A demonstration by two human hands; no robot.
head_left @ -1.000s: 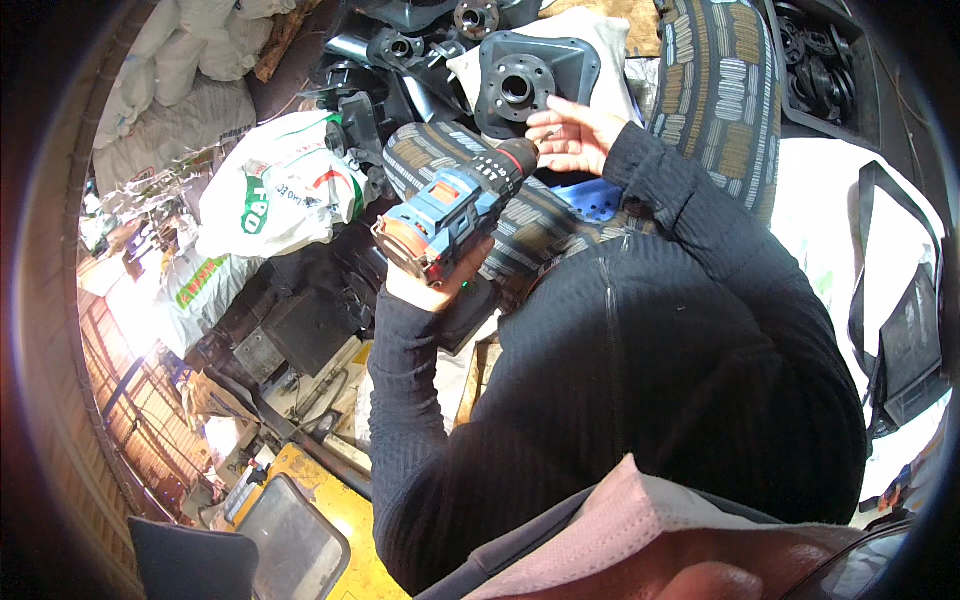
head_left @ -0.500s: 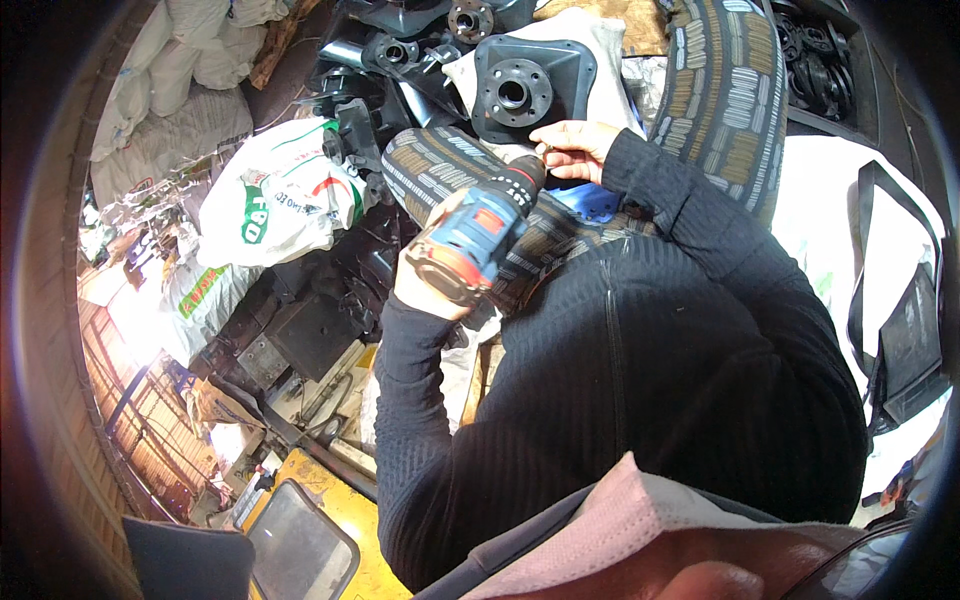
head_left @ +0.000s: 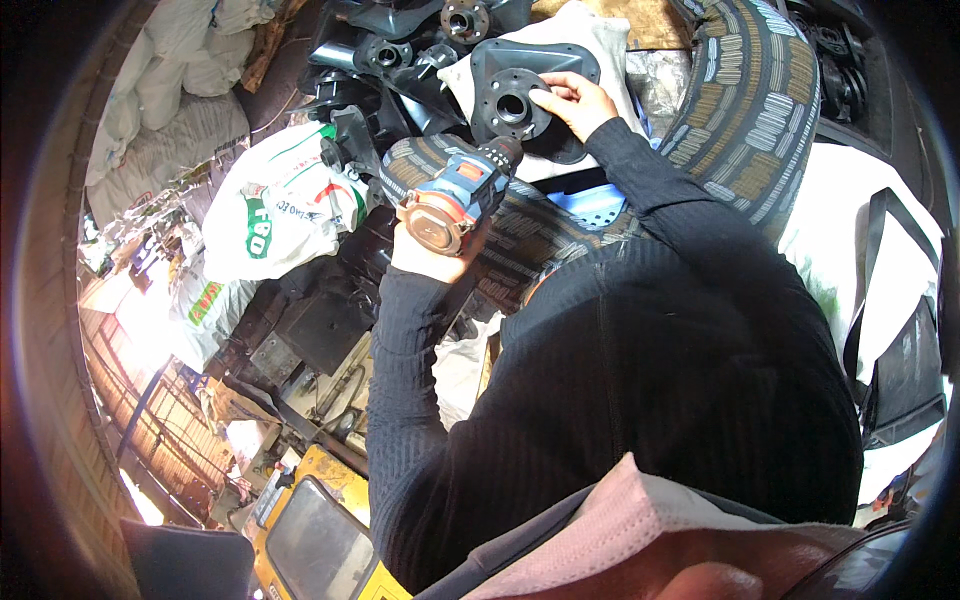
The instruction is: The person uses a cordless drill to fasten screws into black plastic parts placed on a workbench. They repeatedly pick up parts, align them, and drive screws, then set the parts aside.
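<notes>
My left hand [head_left: 428,258] is closed around the grip of a blue and black cordless drill [head_left: 462,190]. The drill's chuck points up and to the right, against or just short of the lower edge of a round flange; the tip is hidden. That flange belongs to a black metal hub [head_left: 496,88] with a square base plate, lying on a white cloth [head_left: 612,40]. With thumb and fingers, my right hand [head_left: 582,105] grips the flange's right rim. Below the hub, a blue perforated piece [head_left: 590,207] lies against a patterned cushion [head_left: 530,225].
More black hubs [head_left: 385,55] are heaped at the far left of the cloth. White printed bags [head_left: 290,205] lie to the left. A thick patterned roll [head_left: 745,120] curves on the right, beside a dark crate [head_left: 845,80] of black parts. A yellow machine panel [head_left: 320,530] stands near left.
My right hand has moved from the drill's tip up to the flange's right rim. The drill has shifted slightly up and left, its chuck now near the flange.
</notes>
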